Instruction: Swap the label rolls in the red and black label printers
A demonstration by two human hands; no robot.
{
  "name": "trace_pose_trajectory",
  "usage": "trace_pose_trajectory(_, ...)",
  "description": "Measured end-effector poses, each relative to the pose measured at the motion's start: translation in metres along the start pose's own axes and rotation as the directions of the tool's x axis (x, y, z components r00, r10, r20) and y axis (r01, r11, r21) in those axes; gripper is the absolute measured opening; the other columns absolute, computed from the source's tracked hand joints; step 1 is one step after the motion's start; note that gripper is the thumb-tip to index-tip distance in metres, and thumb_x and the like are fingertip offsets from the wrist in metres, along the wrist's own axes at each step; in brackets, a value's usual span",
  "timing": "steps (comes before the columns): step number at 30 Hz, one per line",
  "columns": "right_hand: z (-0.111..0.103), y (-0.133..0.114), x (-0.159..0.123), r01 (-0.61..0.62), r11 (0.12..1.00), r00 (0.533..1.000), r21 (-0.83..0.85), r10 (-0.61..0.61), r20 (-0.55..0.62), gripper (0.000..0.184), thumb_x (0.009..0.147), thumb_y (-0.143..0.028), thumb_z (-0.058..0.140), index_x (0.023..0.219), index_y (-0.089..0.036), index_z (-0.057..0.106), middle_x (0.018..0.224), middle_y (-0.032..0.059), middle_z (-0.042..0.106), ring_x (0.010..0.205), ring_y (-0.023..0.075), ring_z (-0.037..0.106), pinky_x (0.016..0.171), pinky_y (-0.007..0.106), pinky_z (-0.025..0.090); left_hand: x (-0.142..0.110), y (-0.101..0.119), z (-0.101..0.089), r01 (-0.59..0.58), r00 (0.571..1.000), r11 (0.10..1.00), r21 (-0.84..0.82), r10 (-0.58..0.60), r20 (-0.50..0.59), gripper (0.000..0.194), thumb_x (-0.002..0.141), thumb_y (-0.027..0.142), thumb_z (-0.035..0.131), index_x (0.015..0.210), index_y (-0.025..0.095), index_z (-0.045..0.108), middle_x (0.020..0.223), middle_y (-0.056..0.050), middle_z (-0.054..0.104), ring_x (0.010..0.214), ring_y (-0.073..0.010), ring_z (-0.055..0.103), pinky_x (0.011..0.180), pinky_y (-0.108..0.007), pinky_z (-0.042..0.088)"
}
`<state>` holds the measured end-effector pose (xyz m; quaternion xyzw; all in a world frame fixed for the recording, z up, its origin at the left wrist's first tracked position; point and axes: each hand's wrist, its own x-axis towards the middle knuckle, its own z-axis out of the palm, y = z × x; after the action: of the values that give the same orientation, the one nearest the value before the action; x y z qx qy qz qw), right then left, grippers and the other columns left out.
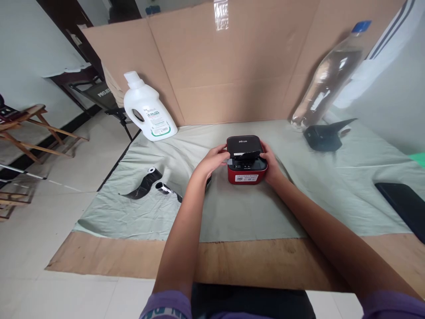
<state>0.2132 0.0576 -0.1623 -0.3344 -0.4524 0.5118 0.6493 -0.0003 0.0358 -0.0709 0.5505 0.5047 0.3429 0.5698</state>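
A small red and black label printer (247,177) stands on the cloth with a white sticker on its front. A strip of black film (246,155) sticks out of the slot beneath its dark top. My left hand (212,160) is closed at the printer's left side, its thumb by the front corner near a small pale tab. Around the right side wraps my right hand (270,164), its thumb reaching over the edge. To the left lie a roll of black film (151,177) and a second small roll (162,188). A dark object is partly hidden behind my left forearm.
A white detergent bottle (149,108) and a tall clear bottle (328,84) with a blue cap lean on the cardboard screen (229,66). A black piece (323,136) lies back right, a black phone (403,204) farther right. Bare wood (126,257) edges the table's front.
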Motion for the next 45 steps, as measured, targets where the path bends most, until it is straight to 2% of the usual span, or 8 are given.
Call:
trace_pose_trajectory(10,0.001,-0.002,0.000,-0.015,1.000,1.000,0.002,0.015,-0.009,0.056,0.067,-0.030,0.061,0.122,-0.033,0.064,0.141,-0.0024,0.065,0.143,0.0302,0.048,0.127,0.054,0.028,0.000,0.001,0.001,0.021,0.999,1.000,0.012,-0.021,-0.029,0.060,0.080,0.025,0.063,0.140,0.021,0.061,0.127,-0.007,0.071,0.116,-0.0219,0.064,0.093,-0.030,0.053)
trace_pose_trajectory(15,0.001,-0.003,-0.002,-0.004,0.999,1.000,-0.044,0.005,0.009,0.055,0.069,-0.033,0.061,0.123,-0.035,0.063,0.142,-0.0031,0.063,0.143,0.0293,0.048,0.125,0.053,0.031,-0.002,0.001,0.001,-0.017,1.000,1.000,0.004,0.017,-0.007,0.055,0.079,0.024,0.063,0.134,0.023,0.067,0.121,-0.005,0.074,0.115,-0.0226,0.065,0.096,-0.031,0.053)
trace_pose_trajectory(22,0.004,-0.008,-0.007,-0.026,0.999,1.000,-0.033,0.026,0.016,0.058,0.070,-0.032,0.060,0.129,-0.032,0.061,0.141,-0.0010,0.064,0.140,0.0295,0.051,0.124,0.053,0.032,0.000,-0.006,0.002,-0.012,0.999,1.000,-0.009,0.012,-0.032,0.059,0.078,0.024,0.061,0.137,0.027,0.066,0.116,-0.003,0.075,0.112,-0.0223,0.066,0.096,-0.034,0.053)
trace_pose_trajectory(27,0.006,-0.012,-0.008,-0.035,0.999,0.999,0.006,0.035,0.017,0.056,0.069,-0.028,0.059,0.124,-0.032,0.063,0.141,-0.0022,0.064,0.140,0.0291,0.050,0.126,0.053,0.029,-0.001,-0.006,0.002,-0.027,0.999,0.999,-0.018,0.026,-0.027,0.060,0.077,0.023,0.061,0.137,0.027,0.066,0.120,-0.002,0.074,0.116,-0.0218,0.064,0.097,-0.033,0.053)
trace_pose_trajectory(33,0.008,-0.014,-0.009,-0.056,0.998,0.998,0.006,0.056,0.003,0.053,0.067,-0.028,0.058,0.120,-0.033,0.065,0.138,-0.0035,0.066,0.139,0.0285,0.051,0.126,0.053,0.029,-0.004,-0.002,0.005,0.013,0.999,1.000,-0.004,-0.013,-0.036,0.062,0.078,0.023,0.058,0.140,0.025,0.063,0.123,-0.002,0.073,0.115,-0.0204,0.063,0.095,-0.031,0.052)
trace_pose_trajectory(41,0.011,-0.016,-0.009,-0.057,0.998,0.998,0.006,0.057,0.008,0.059,0.066,-0.030,0.057,0.125,-0.035,0.063,0.137,-0.0047,0.067,0.141,0.0278,0.050,0.126,0.050,0.031,-0.004,-0.002,0.009,0.000,0.998,1.000,-0.026,-0.002,-0.061,0.058,0.077,0.022,0.059,0.134,0.026,0.067,0.120,-0.002,0.073,0.111,-0.0200,0.065,0.093,-0.031,0.053)
trace_pose_trajectory(45,0.009,-0.013,-0.008,-0.078,0.997,0.997,0.015,0.078,-0.025,0.059,0.067,-0.030,0.058,0.125,-0.036,0.062,0.141,-0.0053,0.064,0.145,0.0272,0.046,0.126,0.051,0.031,-0.002,-0.004,0.007,-0.003,0.997,1.000,-0.021,0.001,-0.073,0.060,0.076,0.023,0.060,0.135,0.026,0.066,0.126,-0.003,0.071,0.116,-0.0207,0.063,0.091,-0.030,0.053)
